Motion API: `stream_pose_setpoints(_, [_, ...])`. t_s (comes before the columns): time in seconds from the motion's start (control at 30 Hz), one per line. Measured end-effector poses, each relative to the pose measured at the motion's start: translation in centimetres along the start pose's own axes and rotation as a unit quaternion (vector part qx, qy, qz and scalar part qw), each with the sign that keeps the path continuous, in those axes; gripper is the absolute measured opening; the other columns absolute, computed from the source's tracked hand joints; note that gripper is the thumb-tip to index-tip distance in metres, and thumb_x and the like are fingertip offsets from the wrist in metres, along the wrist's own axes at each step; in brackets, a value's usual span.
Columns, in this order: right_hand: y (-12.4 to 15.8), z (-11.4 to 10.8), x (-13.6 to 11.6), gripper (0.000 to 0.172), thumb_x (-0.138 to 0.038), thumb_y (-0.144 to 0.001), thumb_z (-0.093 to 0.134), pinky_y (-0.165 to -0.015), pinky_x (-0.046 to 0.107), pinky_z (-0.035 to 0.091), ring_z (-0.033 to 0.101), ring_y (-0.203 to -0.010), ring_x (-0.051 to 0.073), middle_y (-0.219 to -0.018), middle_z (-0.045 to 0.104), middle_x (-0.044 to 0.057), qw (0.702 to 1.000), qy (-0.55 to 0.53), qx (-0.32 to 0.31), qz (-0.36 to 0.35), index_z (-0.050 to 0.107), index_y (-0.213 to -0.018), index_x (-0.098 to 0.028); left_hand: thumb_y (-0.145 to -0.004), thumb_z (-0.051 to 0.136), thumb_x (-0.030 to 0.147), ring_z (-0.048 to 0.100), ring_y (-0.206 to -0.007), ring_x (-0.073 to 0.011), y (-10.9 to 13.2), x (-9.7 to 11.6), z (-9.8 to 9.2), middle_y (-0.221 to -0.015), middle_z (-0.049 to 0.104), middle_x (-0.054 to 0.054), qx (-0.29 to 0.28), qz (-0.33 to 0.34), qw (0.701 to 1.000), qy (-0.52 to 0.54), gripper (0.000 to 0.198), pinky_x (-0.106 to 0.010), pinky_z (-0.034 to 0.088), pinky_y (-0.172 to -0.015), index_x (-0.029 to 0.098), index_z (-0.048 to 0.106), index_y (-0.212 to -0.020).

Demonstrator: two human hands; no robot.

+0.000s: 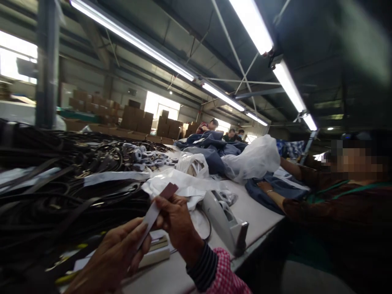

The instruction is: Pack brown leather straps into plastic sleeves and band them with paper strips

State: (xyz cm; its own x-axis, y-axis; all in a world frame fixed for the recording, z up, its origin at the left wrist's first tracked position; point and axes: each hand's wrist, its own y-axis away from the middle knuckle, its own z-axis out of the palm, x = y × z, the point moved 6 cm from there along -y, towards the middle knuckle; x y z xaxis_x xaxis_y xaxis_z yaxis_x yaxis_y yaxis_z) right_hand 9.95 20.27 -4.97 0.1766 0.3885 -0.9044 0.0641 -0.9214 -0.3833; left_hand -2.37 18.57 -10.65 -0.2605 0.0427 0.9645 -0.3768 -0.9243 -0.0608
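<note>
Narrow flat strip of brown-faced, pale-backed leather [152, 215] held upright above near end of white table [260, 214], pinched closely by right hand [176, 224] at upper part, left hand [112, 255] lower down; heap of black straps [61, 196] left, grey plastic tape dispenser [223, 218] right

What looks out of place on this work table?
The black straps lie in a loose, tangled heap with metal buckles mixed in, and a white strip lies across them. This looks odd because the heap seems unsorted and spreads over much of the table.
</note>
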Motion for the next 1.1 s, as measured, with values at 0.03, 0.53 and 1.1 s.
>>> stream_pose_setpoints(0.03, [0.4,0.4,-0.2,0.043,-0.054,-0.099,0.051,-0.039,0.023,0.037,0.045,-0.040,0.012,-0.058,0.056,0.000,1.000,0.009,0.005,-0.009,0.063,-0.095,-0.013,-0.074,0.075,0.075,0.029,-0.036,-0.0049,0.3,0.3,0.0,-0.050,0.045,0.006,0.005,0.000,1.000,-0.016,0.060,-0.017,0.018,-0.037,0.018,0.060,-0.080])
stream_pose_setpoints(0.53, [1.4,0.0,-0.1,0.033,-0.047,-0.088,0.070,-0.039,0.020,0.028,0.034,-0.041,0.008,-0.052,0.047,-0.005,0.996,-0.083,0.000,0.036,0.066,-0.086,-0.014,-0.090,0.065,0.064,0.042,-0.041,-0.0051,0.9,1.1,1.3,-0.063,0.059,0.001,-0.069,0.052,0.996,0.013,0.050,-0.015,0.028,-0.039,0.014,0.062,-0.090])
stream_pose_setpoints(1.1, [4.1,0.8,-1.0,0.019,-0.024,-0.095,0.055,-0.057,0.027,0.048,0.061,-0.062,0.018,-0.075,0.069,0.008,0.960,0.183,0.068,-0.202,0.070,-0.101,-0.014,-0.075,0.077,0.069,0.038,-0.043,-0.0065,0.8,0.1,0.7,-0.055,0.049,0.004,-0.038,0.017,0.999,0.012,0.057,-0.018,0.030,-0.041,0.015,0.060,-0.070])
